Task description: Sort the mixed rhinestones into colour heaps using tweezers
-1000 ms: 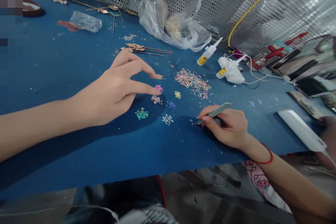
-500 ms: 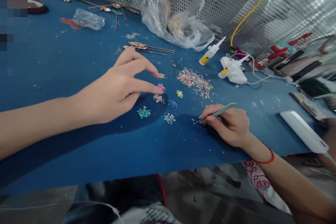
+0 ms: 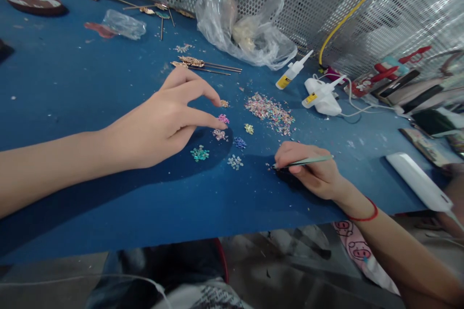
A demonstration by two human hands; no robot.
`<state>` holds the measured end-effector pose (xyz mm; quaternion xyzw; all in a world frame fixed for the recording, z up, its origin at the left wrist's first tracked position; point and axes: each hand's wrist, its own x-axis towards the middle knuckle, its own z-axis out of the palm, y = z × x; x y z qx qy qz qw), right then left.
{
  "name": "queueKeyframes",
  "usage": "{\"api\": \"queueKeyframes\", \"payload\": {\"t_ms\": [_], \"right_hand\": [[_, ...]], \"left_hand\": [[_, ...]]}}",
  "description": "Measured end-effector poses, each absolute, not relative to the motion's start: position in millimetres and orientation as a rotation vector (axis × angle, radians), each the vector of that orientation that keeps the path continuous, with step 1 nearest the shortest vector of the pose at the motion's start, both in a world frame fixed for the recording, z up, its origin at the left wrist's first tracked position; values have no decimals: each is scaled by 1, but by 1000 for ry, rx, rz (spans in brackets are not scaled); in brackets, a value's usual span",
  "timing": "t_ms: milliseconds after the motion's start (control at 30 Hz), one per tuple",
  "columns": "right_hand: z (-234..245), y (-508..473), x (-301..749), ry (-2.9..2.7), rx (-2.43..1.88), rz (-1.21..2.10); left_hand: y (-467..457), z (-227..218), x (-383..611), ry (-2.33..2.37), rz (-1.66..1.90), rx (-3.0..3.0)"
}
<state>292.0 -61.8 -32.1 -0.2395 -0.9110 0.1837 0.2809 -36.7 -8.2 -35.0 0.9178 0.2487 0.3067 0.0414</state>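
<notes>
The left hand (image 3: 163,123) is half open and holds nothing that shows, its fingers curled loosely. One fingertip (image 3: 217,103) sits just beside a small pile of gold flakes (image 3: 224,104), and another (image 3: 224,124) rests by a pink cluster (image 3: 224,119). Below those fingers lie separate little heaps of teal (image 3: 199,153), blue (image 3: 239,142) and pale (image 3: 235,162) sequins, and its shadow falls across the teal heap.

The right hand (image 3: 308,169) is closed on slim green tweezers (image 3: 304,161), pinching them like a pen, with the tips down at a few scattered specks (image 3: 268,166) on the blue desk (image 3: 72,72). Fingers cover part of the shaft, so it is hard to tell whether anything sits between the tips.

Beyond the hands, past a mixed heap of sequins (image 3: 269,114), stand a glue bottle (image 3: 289,76) and a white dispenser (image 3: 321,97) with its cord. Further on are gold hairpins (image 3: 206,65), a crumpled plastic bag (image 3: 246,34) and a perforated metal screen (image 3: 290,0). Right of the right hand lies a long white object (image 3: 416,181), and clutter at the far right edge is cut off and too blurred to make out.
</notes>
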Motion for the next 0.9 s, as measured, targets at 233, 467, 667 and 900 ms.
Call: {"api": "queueKeyframes", "payload": {"t_ms": [233,467,667,900], "right_hand": [[-34,-62,291,-2426,-645,494],[-33,-64,286,-2443,-603,382],[-31,-67,286,-2417,-594,370],[-16,-45,263,-2418,-603,288]], "left_hand": [[-6,-37,-37,753,962,2800],[-6,-38,-37,739,974,2820],[-6,-37,-37,749,975,2807],[-3,-35,-40,711,901,2841]]}}
